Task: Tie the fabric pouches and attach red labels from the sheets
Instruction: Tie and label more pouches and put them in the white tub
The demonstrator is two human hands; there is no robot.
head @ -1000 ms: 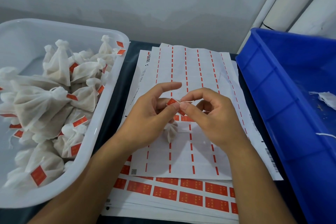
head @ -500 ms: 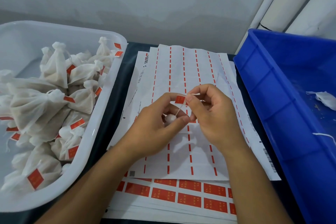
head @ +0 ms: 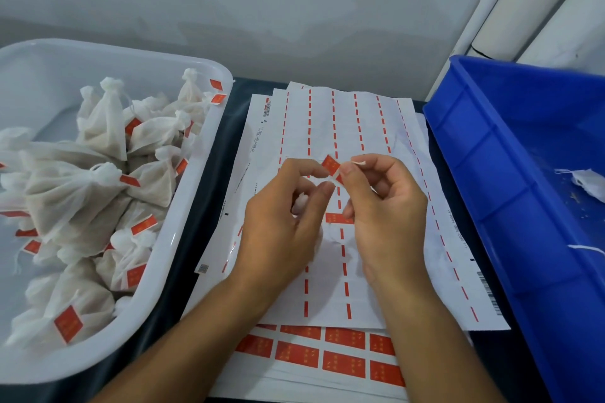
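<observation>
Both hands meet over a stack of label sheets (head: 357, 127). My left hand (head: 281, 226) curls round a small white fabric pouch (head: 299, 204), mostly hidden in the palm. Its thumb and forefinger meet at the string below a red label (head: 330, 164). My right hand (head: 386, 206) pinches that label and the white string end (head: 358, 163) between thumb and forefinger. The top sheet is nearly stripped, with one red label (head: 339, 218) left on it. A lower sheet (head: 343, 360) shows rows of red labels.
A white tub (head: 183, 239) on the left holds several tied, labelled pouches (head: 98, 193). A blue bin (head: 510, 206) on the right holds a loose white pouch (head: 589, 183) and string. A grey wall stands behind the dark table.
The pouch has gone from hanging below the fingers to sitting in my left palm. Both hands rose slightly, and the label now stands up between the fingertips with the string end sticking out.
</observation>
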